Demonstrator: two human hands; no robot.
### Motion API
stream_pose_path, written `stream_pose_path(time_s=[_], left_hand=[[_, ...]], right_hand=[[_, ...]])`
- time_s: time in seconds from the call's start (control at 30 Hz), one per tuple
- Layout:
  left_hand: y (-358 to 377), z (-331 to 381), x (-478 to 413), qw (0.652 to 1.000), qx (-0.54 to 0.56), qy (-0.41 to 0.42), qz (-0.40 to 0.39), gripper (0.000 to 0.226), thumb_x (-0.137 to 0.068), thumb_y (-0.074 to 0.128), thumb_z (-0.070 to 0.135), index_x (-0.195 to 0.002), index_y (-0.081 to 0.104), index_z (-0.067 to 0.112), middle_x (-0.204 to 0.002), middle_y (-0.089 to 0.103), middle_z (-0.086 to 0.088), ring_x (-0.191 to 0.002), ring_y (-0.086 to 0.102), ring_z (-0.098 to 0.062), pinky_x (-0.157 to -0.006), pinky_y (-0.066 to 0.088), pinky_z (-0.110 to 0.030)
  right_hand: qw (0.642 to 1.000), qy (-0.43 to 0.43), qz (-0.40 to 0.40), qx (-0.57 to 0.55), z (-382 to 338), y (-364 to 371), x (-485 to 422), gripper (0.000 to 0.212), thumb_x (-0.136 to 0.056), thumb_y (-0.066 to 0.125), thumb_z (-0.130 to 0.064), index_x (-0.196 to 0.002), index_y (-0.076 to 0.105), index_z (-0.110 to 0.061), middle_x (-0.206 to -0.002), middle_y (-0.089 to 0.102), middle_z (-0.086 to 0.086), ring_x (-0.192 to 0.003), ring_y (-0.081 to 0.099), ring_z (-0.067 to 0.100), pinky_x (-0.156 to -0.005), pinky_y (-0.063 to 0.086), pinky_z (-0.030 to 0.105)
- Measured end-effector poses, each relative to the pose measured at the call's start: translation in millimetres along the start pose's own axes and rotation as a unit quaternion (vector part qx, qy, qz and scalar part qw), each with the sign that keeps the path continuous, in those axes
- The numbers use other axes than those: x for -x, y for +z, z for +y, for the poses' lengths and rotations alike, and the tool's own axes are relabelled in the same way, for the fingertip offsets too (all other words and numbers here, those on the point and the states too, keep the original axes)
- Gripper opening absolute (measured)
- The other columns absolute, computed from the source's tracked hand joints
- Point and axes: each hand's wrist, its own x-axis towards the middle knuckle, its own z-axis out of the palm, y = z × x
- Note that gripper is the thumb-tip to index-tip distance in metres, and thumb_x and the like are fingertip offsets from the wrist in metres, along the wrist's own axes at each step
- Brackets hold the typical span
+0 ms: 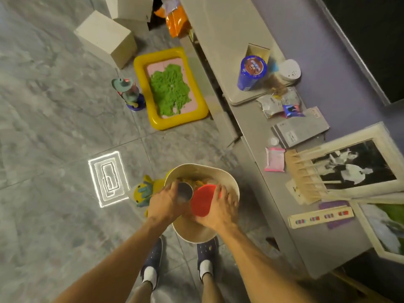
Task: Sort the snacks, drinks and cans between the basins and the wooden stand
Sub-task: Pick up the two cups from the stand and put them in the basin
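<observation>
While both hands meet over the white basin [232,182], which stands on the tiled floor toward 6 o'clock of the view, each one holds something. The left hand [166,204] comes in over the basin's 9 o'clock rim, its fingers curled round the side of a silver can [185,191] whose round end faces up at the camera. The right hand [220,213] lies over the basin's 3 o'clock side. Its fingers are bent over the far edge of a red-topped tub [204,200], and the palm cups the tub's near side, so the grip is closed on it. Can and tub sit side by side, touching or nearly so, above the basin's middle. Below them, toward the basin's 12 o'clock wall, lie orange snacks [197,182], too blurred to name.

A yellow plush toy [143,191] lies on the floor against the basin at 9 o'clock. Further off at 11 o'clock is a yellow inflatable tray [140,68] holding green sand [169,90]. On the grey counter [220,29] running from 12 to 4 o'clock stands a blue canister [251,73], with small packets [275,101] just below it. An orange snack bag [177,22] sits at the counter's 12 o'clock end.
</observation>
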Motion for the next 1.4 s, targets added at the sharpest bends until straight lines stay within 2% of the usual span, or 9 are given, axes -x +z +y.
stream_pose_path(time_s=[0.2,0.37,0.47,0.6,0.7,0.83,0.93,1.17,1.4], left_hand=[[-52.7,18.3,22.0,0.999,0.007,0.017,0.041,0.084,-0.077,0.059,0.08,-0.138,0.057,0.021,-0.126,0.072,-0.005,-0.105,0.071,-0.034,-0.084,0.057,-0.045],[-139.4,41.9,54.0,0.996,0.018,0.025,0.08,0.08,-0.086,0.064,0.07,-0.148,0.054,0.019,-0.144,0.064,-0.005,-0.128,0.062,-0.032,-0.1,0.05,-0.046],[-191.6,50.4,71.8,0.991,0.001,0.034,0.128,0.093,-0.085,0.055,0.081,-0.154,0.048,0.02,-0.151,0.059,-0.005,-0.135,0.058,-0.03,-0.11,0.048,-0.046],[-270.9,69.8,96.7,0.976,-0.018,0.06,0.209,0.095,-0.087,0.044,0.088,-0.154,0.047,0.02,-0.152,0.058,-0.003,-0.136,0.056,-0.028,-0.112,0.046,-0.047],[-333.6,85.2,120.0,0.963,-0.009,0.07,0.26,0.101,-0.086,0.039,0.092,-0.156,0.043,0.02,-0.157,0.052,-0.005,-0.141,0.051,-0.029,-0.116,0.044,-0.05],[-407.1,104.0,149.8,0.952,0.001,0.101,0.289,0.111,-0.082,0.03,0.098,-0.159,0.038,0.019,-0.163,0.044,-0.009,-0.147,0.044,-0.032,-0.121,0.039,-0.054],[-450.4,125.9,174.4,0.944,0.013,0.148,0.296,0.115,-0.08,0.025,0.101,-0.161,0.035,0.02,-0.164,0.043,-0.009,-0.148,0.044,-0.032,-0.121,0.039,-0.054],[-479.9,188.6,233.5,0.92,-0.006,0.278,0.278,0.116,-0.079,0.022,0.101,-0.16,0.038,0.019,-0.164,0.044,-0.006,-0.15,0.043,-0.029,-0.125,0.034,-0.052],[-421.7,272.9,312.9,0.88,-0.034,0.424,0.213,0.109,-0.084,0.031,0.096,-0.161,0.036,0.02,-0.166,0.042,-0.007,-0.15,0.042,-0.029,-0.124,0.033,-0.05]], right_hand=[[0.999,-0.015,0.006,-0.029,-10.3,-51.6,27.4,0.146,-0.063,0.061,-0.096,-0.167,0.006,-0.011,-0.172,0.018,0.013,-0.156,0.026,0.037,-0.125,0.029,0.053],[0.994,-0.02,0.073,-0.072,-18.8,-133.9,62.2,0.139,-0.066,0.047,-0.099,-0.168,0.008,-0.012,-0.174,0.015,0.014,-0.158,0.023,0.037,-0.124,0.033,0.052],[0.986,-0.021,0.127,-0.102,-18.0,-195.9,93.2,0.141,-0.066,0.04,-0.101,-0.168,0.01,-0.01,-0.174,0.015,0.014,-0.159,0.02,0.037,-0.126,0.03,0.052],[0.969,-0.016,0.219,-0.117,-7.9,-276.8,143.4,0.135,-0.072,0.046,-0.098,-0.167,0.017,-0.007,-0.172,0.023,0.014,-0.156,0.026,0.035,-0.125,0.032,0.048],[0.957,-0.009,0.264,-0.121,-0.9,-330.6,186.3,0.131,-0.076,0.045,-0.098,-0.168,0.016,-0.009,-0.173,0.02,0.014,-0.158,0.024,0.035,-0.125,0.032,0.048],[0.929,0.016,0.339,-0.148,-1.0,-384.4,243.0,0.128,-0.071,0.042,-0.101,-0.163,0.026,-0.014,-0.166,0.033,0.011,-0.149,0.036,0.031,-0.116,0.045,0.048],[0.913,0.036,0.374,-0.16,-6.4,-412.6,294.5,0.125,-0.078,0.052,-0.094,-0.166,0.021,-0.011,-0.169,0.028,0.013,-0.152,0.031,0.031,-0.118,0.039,0.044],[0.866,0.145,0.437,-0.196,8.0,-413.4,400.1,0.123,-0.081,0.049,-0.093,-0.169,0.013,-0.014,-0.175,0.017,0.011,-0.159,0.023,0.034,-0.123,0.034,0.049],[0.827,0.271,0.436,-0.229,75.0,-356.8,521.4,0.12,-0.081,0.042,-0.096,-0.169,0.011,-0.021,-0.176,0.012,0.01,-0.16,0.017,0.038,-0.126,0.028,0.057]])
